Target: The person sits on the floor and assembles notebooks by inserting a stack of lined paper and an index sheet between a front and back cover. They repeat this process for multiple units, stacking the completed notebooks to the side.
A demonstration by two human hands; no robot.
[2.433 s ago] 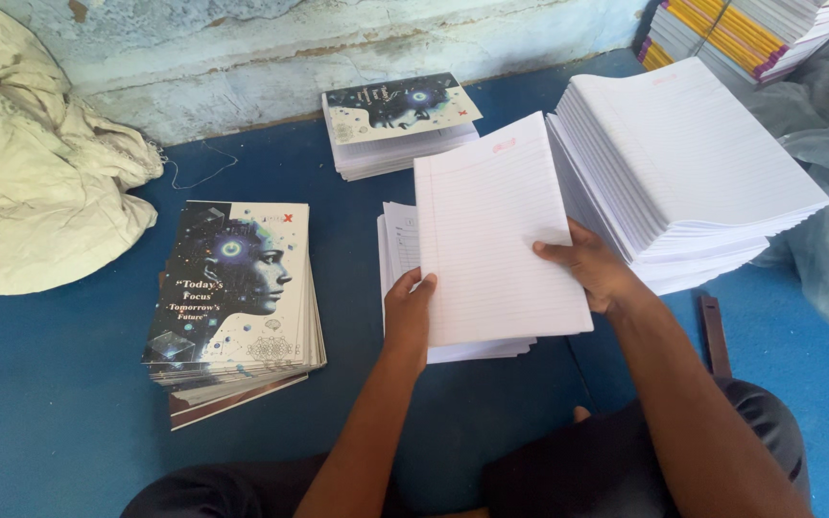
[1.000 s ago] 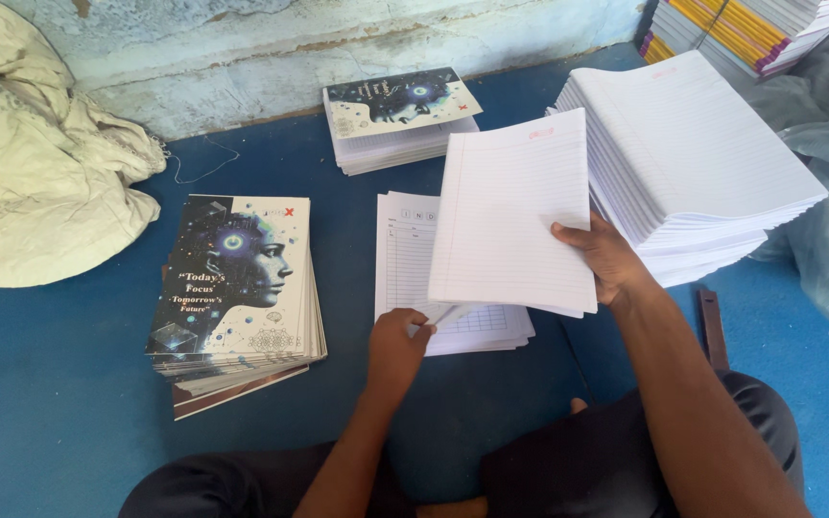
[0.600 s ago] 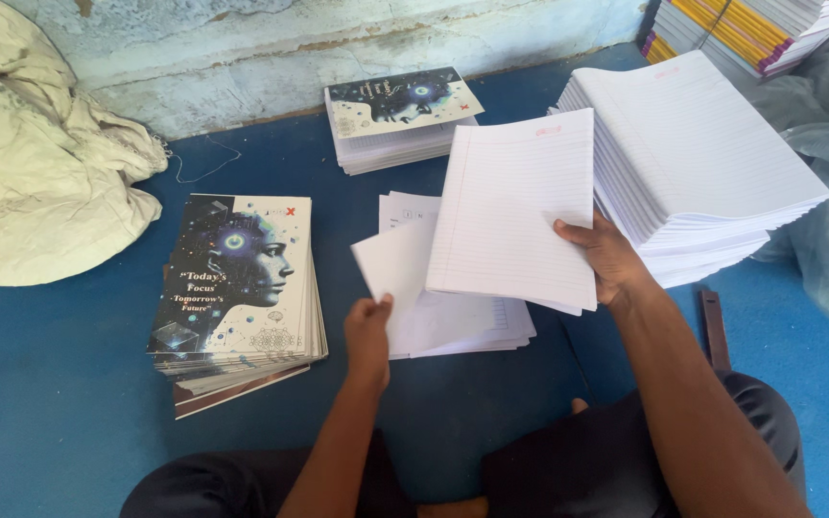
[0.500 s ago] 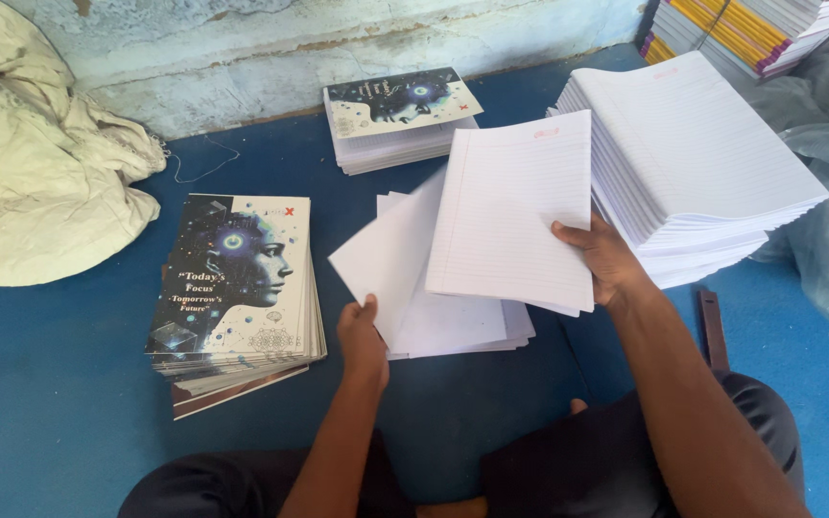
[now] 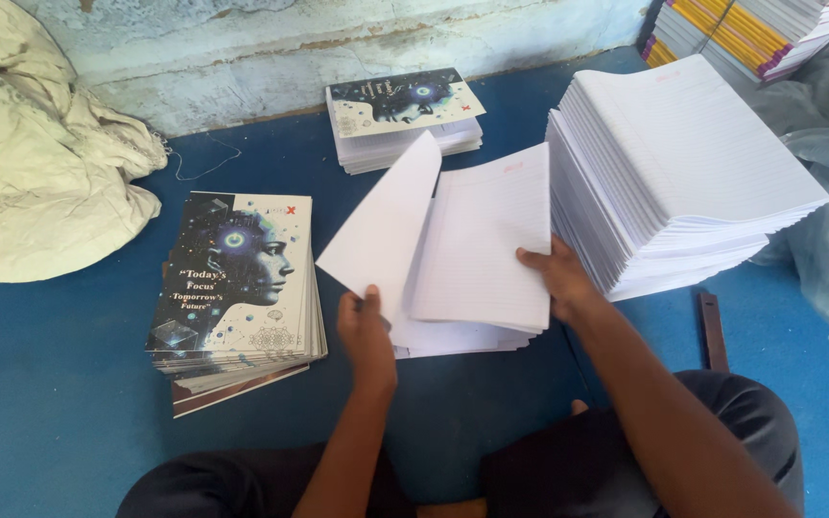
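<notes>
— What's changed?
— Your left hand [image 5: 365,324] has pinched a blank sheet [image 5: 388,225] and lifted it higher off the small pile [image 5: 462,336] beside it.
— And the right hand [image 5: 556,278]?
— Fingers closed on the ruled bundle [image 5: 486,245], still raised above that pile.

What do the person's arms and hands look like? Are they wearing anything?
Both arms are bare, with no sleeves showing. The left hand and right hand wear no gloves, and no rings, watch or bracelets are visible. The fingers are bare too.

cover stacks [image 5: 237,288]: 2 | ruled-paper piles [image 5: 683,173]: 2 | hands [image 5: 367,331]: 2 | cloth [image 5: 40,163]: 1
</notes>
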